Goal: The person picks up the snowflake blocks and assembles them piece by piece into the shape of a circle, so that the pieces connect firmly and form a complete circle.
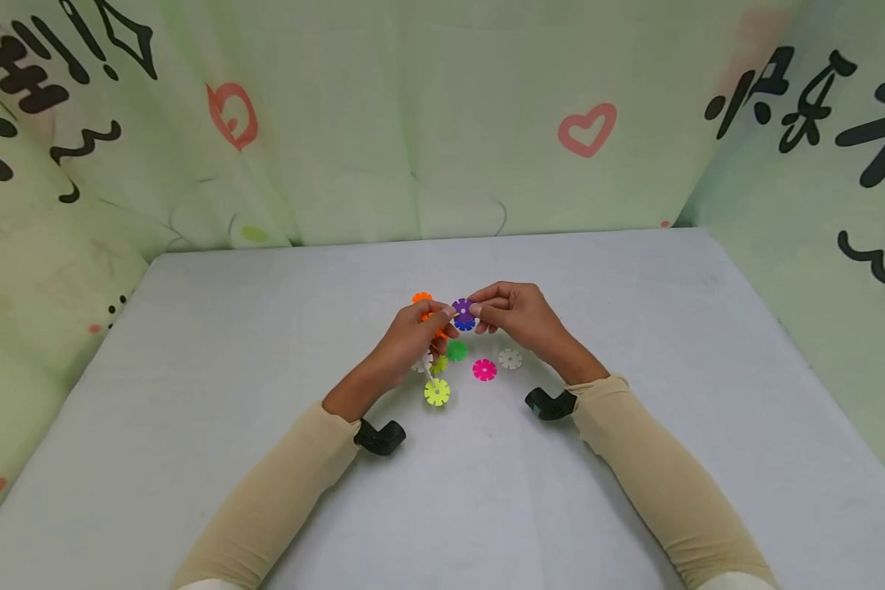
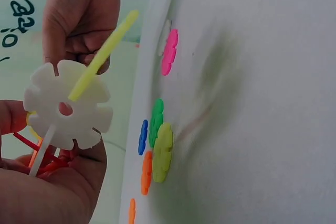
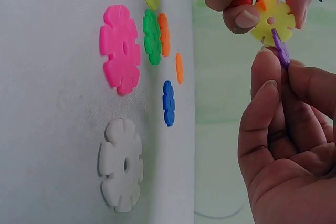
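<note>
In the head view my left hand [image 1: 406,344] holds a cluster of joined slotted plastic discs. A white disc [image 2: 42,93] with a yellow disc [image 2: 107,53] seen edge-on projects from it in the left wrist view. Red and orange pieces lie among the left fingers, partly hidden. My right hand [image 1: 527,318] pinches a purple disc [image 3: 281,51] between thumb and fingers. In the right wrist view the purple disc's edge meets a yellow disc [image 3: 286,19] of the cluster; how far the slots interlock I cannot tell.
Loose discs lie on the white table [image 1: 192,426] below the hands: pink [image 1: 484,369], white [image 1: 510,359], green [image 1: 456,351], blue [image 3: 168,103], yellow-green [image 2: 163,153] and orange [image 2: 146,172]. Patterned curtains [image 1: 413,123] border the table's back and sides.
</note>
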Action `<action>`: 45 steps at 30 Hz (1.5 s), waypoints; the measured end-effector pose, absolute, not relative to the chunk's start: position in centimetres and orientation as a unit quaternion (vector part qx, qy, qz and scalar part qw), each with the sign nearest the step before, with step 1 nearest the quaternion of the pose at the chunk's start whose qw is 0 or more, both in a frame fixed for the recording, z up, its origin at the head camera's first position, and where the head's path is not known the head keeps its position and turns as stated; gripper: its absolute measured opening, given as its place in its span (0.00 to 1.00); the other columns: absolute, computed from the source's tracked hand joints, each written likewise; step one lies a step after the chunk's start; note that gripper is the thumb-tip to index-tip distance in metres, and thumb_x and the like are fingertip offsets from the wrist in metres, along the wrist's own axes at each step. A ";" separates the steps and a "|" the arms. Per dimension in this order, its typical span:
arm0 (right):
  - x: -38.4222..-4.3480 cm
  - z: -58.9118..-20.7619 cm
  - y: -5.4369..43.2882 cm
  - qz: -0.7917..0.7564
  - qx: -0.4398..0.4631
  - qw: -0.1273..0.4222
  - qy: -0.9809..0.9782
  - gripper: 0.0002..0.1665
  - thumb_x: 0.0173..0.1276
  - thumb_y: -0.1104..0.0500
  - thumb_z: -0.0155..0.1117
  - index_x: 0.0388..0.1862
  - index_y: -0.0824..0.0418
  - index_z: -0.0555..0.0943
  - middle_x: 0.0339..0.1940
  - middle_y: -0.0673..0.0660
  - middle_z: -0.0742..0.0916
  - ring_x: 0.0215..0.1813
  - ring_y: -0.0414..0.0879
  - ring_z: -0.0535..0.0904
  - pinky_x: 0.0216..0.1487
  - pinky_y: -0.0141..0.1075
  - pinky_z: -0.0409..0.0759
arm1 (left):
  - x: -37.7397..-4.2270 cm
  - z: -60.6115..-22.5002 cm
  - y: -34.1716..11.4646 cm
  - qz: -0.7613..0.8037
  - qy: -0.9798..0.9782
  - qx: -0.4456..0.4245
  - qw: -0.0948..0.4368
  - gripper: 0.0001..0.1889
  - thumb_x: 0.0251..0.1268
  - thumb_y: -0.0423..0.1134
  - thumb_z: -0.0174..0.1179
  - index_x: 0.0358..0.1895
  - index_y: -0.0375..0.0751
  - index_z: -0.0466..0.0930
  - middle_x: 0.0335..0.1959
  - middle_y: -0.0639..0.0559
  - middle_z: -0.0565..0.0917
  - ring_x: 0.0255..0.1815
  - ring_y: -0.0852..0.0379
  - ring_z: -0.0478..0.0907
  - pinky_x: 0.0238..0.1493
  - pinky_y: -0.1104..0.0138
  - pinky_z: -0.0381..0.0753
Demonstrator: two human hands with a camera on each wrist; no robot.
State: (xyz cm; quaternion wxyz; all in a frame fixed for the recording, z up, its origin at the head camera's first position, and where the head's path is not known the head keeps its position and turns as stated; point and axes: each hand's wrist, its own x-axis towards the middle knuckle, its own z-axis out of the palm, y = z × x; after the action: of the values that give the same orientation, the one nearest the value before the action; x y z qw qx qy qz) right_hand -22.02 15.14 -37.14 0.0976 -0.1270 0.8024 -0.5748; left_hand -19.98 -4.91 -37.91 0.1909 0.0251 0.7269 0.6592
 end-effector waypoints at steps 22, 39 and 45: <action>-21.4 -38.7 16.6 -0.391 -0.212 0.135 0.886 0.14 0.67 0.61 0.66 0.50 0.64 0.83 0.39 0.54 0.85 0.41 0.48 0.77 0.42 0.37 0.78 | -20.0 -38.1 -5.2 0.697 0.702 -0.018 0.145 0.17 0.72 0.49 0.56 0.48 0.36 0.78 0.48 0.41 0.81 0.30 0.52 0.78 0.29 0.66 0.83; -20.6 -38.8 17.2 -0.323 -0.262 0.192 0.889 0.19 0.59 0.63 0.74 0.50 0.59 0.84 0.43 0.51 0.81 0.43 0.48 0.73 0.45 0.38 0.75 | -19.9 -38.2 -5.2 0.714 0.680 -0.051 0.160 0.18 0.73 0.43 0.56 0.58 0.36 0.78 0.48 0.38 0.82 0.30 0.54 0.81 0.33 0.68 0.83; -20.8 -38.9 17.2 -0.311 -0.267 0.191 0.892 0.14 0.60 0.64 0.72 0.46 0.58 0.85 0.39 0.52 0.80 0.40 0.47 0.73 0.41 0.38 0.75 | -19.9 -38.2 -5.3 0.709 0.685 -0.064 0.154 0.17 0.72 0.42 0.58 0.57 0.37 0.79 0.45 0.38 0.82 0.31 0.53 0.79 0.31 0.71 0.79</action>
State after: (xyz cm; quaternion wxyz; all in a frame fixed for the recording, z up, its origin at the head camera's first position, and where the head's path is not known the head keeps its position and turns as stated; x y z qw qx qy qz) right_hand -20.76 17.16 -38.92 0.1908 -0.2674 0.8920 -0.3105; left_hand -19.91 -5.32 -38.18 0.1544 -0.0638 0.6850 0.7092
